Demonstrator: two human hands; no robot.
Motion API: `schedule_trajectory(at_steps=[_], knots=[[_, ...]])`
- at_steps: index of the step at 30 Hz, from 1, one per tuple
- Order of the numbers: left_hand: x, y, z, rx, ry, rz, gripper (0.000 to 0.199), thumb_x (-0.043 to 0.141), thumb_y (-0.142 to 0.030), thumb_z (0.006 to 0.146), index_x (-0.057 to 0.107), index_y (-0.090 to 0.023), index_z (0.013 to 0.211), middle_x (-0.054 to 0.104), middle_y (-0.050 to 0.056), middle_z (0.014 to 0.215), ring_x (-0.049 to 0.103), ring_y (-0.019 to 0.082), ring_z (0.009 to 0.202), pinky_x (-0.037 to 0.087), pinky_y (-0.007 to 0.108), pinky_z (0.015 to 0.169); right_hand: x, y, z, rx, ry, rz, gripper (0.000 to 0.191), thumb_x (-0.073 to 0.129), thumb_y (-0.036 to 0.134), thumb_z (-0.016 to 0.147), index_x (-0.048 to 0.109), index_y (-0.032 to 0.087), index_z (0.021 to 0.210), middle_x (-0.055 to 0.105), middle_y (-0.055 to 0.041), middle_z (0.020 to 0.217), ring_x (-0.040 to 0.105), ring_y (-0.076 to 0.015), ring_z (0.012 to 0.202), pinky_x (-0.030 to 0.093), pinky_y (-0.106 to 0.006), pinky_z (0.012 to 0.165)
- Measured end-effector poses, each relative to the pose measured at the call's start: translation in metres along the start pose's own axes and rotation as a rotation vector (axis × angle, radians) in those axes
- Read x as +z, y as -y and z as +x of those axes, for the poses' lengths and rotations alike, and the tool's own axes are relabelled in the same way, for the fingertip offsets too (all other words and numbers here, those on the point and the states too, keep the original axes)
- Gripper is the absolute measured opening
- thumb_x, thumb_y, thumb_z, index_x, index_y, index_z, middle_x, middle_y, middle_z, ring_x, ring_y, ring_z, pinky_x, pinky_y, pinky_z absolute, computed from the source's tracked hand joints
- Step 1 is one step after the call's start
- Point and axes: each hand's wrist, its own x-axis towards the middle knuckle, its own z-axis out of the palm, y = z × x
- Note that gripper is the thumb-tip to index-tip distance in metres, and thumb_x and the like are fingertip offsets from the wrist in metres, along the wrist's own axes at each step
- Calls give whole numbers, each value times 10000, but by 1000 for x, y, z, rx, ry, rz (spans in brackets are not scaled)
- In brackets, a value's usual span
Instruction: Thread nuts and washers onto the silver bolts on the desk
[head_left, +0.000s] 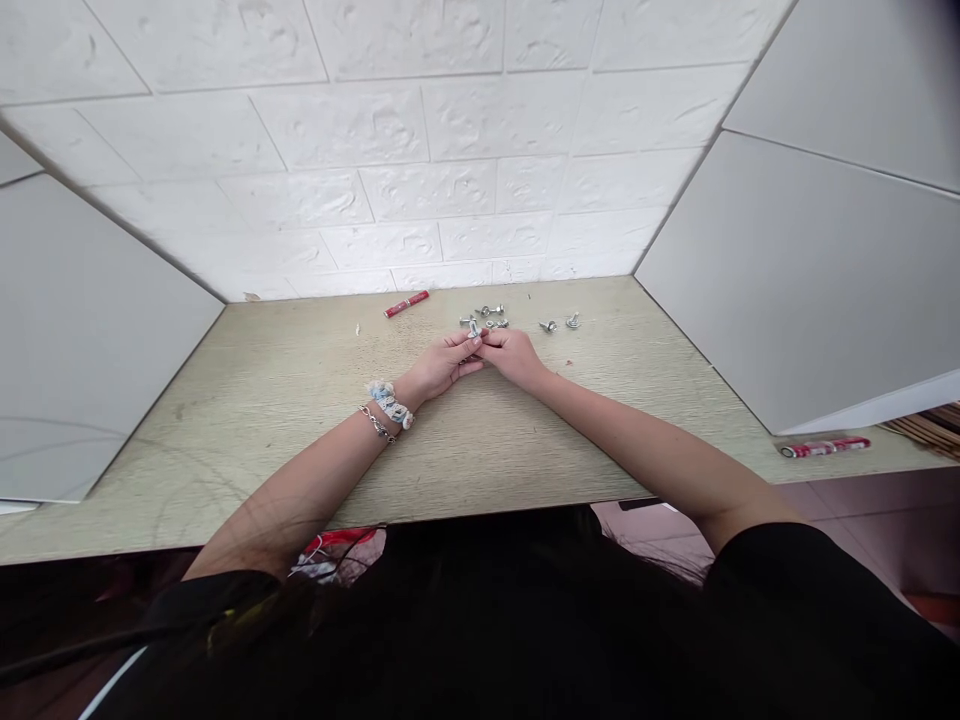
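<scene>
My left hand (441,368) is closed with thumb and fingers around a silver bolt (474,328), which stands up between the fingertips with a washer-like disc at its base. Close against it, my right hand (514,358) is pinched, its fingertips meeting those of the left. Whatever the right fingers hold is hidden. Just behind both hands lie several loose bolts (491,311) and a small cluster of metal nuts or washers (497,323). Further right are two more bolts with washers, one lying on its side (549,327) and one head-down (574,320).
The pale wooden table (262,400) ends at a white brick-pattern wall (397,130). Grey panels stand on the left (97,340) and right (810,270). A red marker-like tube (406,304) lies at the back, another red tube (825,447) near the front right edge.
</scene>
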Motion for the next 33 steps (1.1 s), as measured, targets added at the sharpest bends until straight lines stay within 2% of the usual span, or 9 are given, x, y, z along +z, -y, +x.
schedule_trajectory(at_steps=[8,12,16,23,27,33], knots=[[-1,1,1,-3,-33,-25,140,642,-168,875,750,-194,959,706,30,1033,642,72,887,530,160,778,-1,9,-1,56,8,-9,312,588,374,764,559,148,551,486,33,525,438,-98,579,306,-239,575],[-2,2,2,14,-17,-26,141,654,-173,862,752,-190,962,714,36,1053,642,89,962,527,180,845,0,12,-1,74,18,-11,289,606,360,757,577,148,564,534,24,551,475,-109,605,326,-243,597],[-2,2,1,14,-8,-22,133,650,-161,861,755,-187,939,722,30,1027,645,88,963,527,168,834,-1,11,0,76,37,21,237,623,347,752,639,147,625,609,9,629,531,-129,666,367,-250,651],[0,1,0,36,-8,-67,143,622,-127,871,751,-174,913,725,19,969,646,75,916,528,152,815,-1,9,0,92,31,16,275,613,385,769,622,146,632,576,11,599,505,-127,640,357,-256,624],[1,0,0,62,-82,-83,129,625,-120,868,746,-157,893,717,14,918,637,49,823,517,129,774,0,5,-1,77,-41,83,217,601,364,767,667,157,769,648,0,722,527,-123,661,393,-263,649],[4,-3,0,49,-129,-68,82,631,-130,869,708,-117,897,686,18,796,645,51,760,526,135,751,0,0,-1,83,-263,193,239,599,385,764,635,162,841,651,-11,772,569,-128,714,452,-272,693]])
